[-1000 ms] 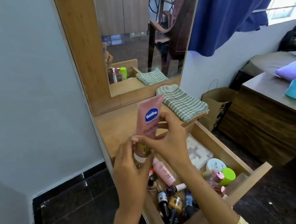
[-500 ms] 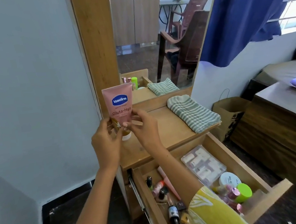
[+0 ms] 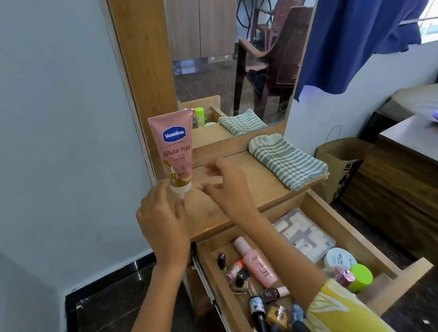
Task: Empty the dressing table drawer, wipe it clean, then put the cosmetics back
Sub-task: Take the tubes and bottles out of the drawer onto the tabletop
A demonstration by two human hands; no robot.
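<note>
A pink Vaseline tube (image 3: 176, 151) stands cap-down at the back left corner of the wooden worktop (image 3: 247, 190), upright against the mirror frame (image 3: 147, 63). The left hand (image 3: 163, 219) sits just below and in front of the tube's white cap, fingers loosely spread; whether a fingertip touches the cap I cannot tell. The right hand (image 3: 225, 186) hovers beside the tube to its right — fingers relaxed and blurred, holding nothing.

On the right of the worktop lies a folded green-and-white striped cloth (image 3: 286, 160), its reflection visible in the mirror (image 3: 237, 49).

Below, the drawer (image 3: 342, 221) is pulled out and full of cosmetics: a pink bottle (image 3: 256, 264) lying at an angle, several small dark nail-polish bottles (image 3: 257, 309) near the front left, a clear compartmented box (image 3: 305, 235) along the right side, a round white jar (image 3: 340, 260) and a lime-green cap (image 3: 360, 277) near the front right corner. The right forearm, in a yellow patterned sleeve (image 3: 342, 315), crosses over the drawer.

A blue curtain (image 3: 365, 10) hangs at the right, and a brown paper bag (image 3: 340, 164) stands on the floor beside the dressing table.
</note>
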